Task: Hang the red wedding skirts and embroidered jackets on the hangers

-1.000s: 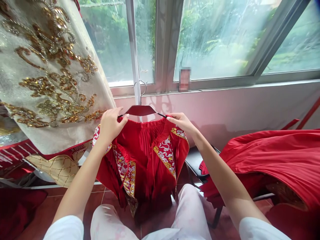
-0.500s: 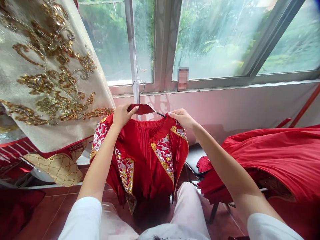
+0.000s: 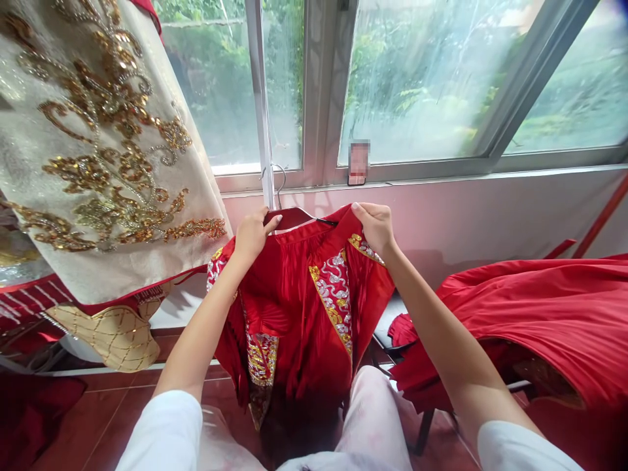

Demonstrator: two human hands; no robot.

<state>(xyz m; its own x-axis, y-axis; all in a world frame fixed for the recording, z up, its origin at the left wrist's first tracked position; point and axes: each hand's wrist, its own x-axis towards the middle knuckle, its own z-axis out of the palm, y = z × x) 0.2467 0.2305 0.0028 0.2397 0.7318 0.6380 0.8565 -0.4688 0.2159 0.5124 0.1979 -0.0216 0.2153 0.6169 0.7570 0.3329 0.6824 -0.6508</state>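
A red pleated skirt (image 3: pixel 294 301) with panels embroidered in silver and gold hangs before me from a dark red clothes hanger (image 3: pixel 293 217). My left hand (image 3: pixel 251 237) is closed around the hanger's left end, thumb in front, with the skirt's waistband just below. At the other end, my right hand (image 3: pixel 377 226) pinches the top right corner of the waistband and holds it out past the hanger's dark bar. The hanger's wire hook rises beside a white upright pole (image 3: pixel 267 180).
To the left hangs a cream cloth (image 3: pixel 196 196) with gold sequins, above a beige quilted piece (image 3: pixel 108 333). Red fabric (image 3: pixel 530 294) is draped over a chair at right. A small pixelated object (image 3: pixel 358 162) stands on the window sill.
My right hand has moved right, drawing the waistband corner up and away from the hanger's end. My left hand, still on the hanger, has shifted slightly right, and the skirt has swung right.
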